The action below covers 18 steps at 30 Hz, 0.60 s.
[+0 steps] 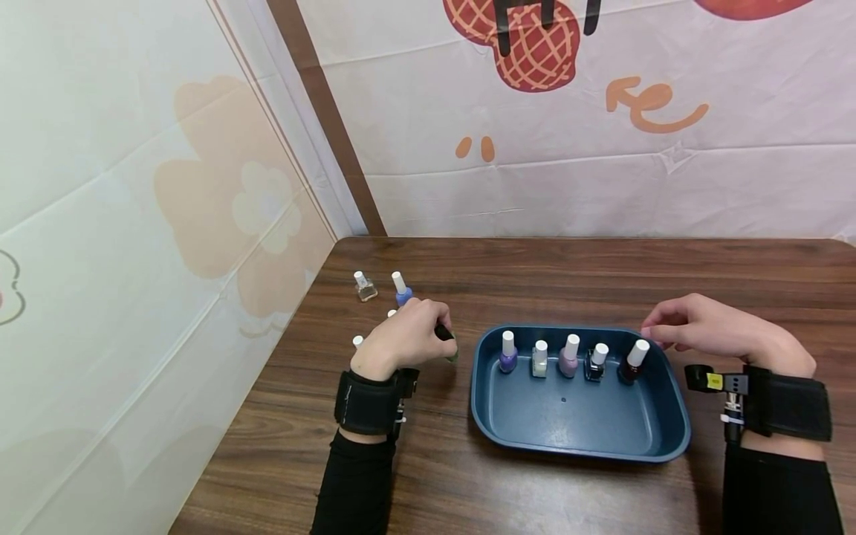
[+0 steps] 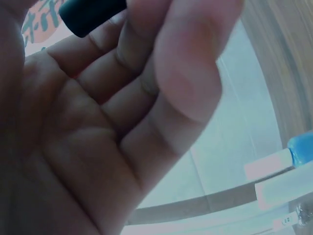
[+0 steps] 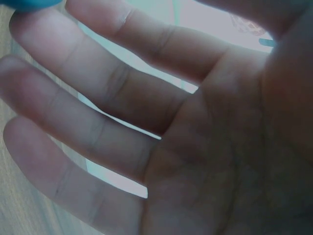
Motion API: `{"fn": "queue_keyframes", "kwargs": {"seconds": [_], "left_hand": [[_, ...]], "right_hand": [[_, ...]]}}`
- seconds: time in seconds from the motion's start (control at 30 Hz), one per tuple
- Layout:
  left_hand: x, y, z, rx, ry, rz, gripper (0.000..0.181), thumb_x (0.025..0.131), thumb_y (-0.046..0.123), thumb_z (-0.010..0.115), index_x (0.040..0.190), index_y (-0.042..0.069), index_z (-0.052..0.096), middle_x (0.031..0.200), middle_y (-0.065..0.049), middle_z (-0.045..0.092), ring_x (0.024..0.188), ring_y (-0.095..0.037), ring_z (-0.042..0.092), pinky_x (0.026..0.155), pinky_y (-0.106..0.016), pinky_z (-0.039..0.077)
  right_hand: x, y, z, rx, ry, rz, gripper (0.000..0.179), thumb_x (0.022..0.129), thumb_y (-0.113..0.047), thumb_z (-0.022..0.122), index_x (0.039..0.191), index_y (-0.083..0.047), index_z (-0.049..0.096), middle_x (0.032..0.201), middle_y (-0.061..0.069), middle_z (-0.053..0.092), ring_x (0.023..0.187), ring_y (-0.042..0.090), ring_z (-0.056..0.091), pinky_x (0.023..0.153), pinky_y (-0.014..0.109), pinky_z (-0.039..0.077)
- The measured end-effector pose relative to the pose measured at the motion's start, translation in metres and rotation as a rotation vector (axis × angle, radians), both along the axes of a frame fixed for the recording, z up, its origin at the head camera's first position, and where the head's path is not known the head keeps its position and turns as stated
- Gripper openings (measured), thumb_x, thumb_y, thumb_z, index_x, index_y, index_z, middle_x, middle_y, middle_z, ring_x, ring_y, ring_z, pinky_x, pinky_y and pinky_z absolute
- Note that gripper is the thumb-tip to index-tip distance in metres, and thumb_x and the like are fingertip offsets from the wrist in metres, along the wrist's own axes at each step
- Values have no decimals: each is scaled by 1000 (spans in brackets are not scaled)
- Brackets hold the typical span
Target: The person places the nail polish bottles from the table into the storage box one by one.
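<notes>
My left hand (image 1: 409, 338) pinches a nail polish bottle by its black cap (image 1: 443, 332), left of the blue tray. A bit of green shows below the fingers (image 1: 453, 355); most of the bottle is hidden. The black cap (image 2: 93, 17) also shows in the left wrist view. My right hand (image 1: 725, 331) is at the tray's back right corner, fingers loosely extended, fingertips right at the rim. Along the back of the tray (image 1: 568, 423) stand a purple bottle (image 1: 508, 360), a clear whitish one (image 1: 539, 364), a mauve one (image 1: 568, 364), a black one (image 1: 594, 368) and a dark red one (image 1: 628, 371).
Left of the tray, a clear bottle (image 1: 365, 290) and a blue bottle (image 1: 403, 296) stand on the wooden table (image 1: 535, 282). Two more white caps (image 1: 357, 341) peek out beside my left hand. Printed cloth (image 1: 414, 96) hangs behind and to the left.
</notes>
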<state>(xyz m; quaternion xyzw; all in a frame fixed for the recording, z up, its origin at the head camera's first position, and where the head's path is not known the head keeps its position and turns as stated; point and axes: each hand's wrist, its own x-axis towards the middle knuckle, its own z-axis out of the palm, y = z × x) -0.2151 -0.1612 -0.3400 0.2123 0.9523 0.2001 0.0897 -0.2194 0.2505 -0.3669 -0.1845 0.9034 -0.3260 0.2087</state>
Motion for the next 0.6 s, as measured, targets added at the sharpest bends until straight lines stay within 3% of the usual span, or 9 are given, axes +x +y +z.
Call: {"fn": "queue_keyframes", "kwargs": {"seconds": [0.27,0.43,0.6], "left_hand": [[6,6,6,50,7,-71,5,81,15,65,85,15,63,70,4,57,56,-8,47,52,-22,39],[9,9,9,59,19,-92,4,80,16,65,83,16,62,70,6,58,56,-5,48,52,-22,40],[12,15,10,74,1,-155,5,82,17,65,81,17,61,68,7,54,54,-4,45,50,-20,36]], "right_hand": [[0,0,0,1,-1,-1,26,99,-21,55,112,-1,64,97,4,67,85,11,62,72,26,54],[0,-1,0,7,-4,-5,26,99,-21,55,112,-1,64,96,3,66,85,12,61,73,26,54],[0,-2,0,4,-4,-14,26,98,-21,55,112,-1,65,96,3,65,84,12,59,72,26,54]]}}
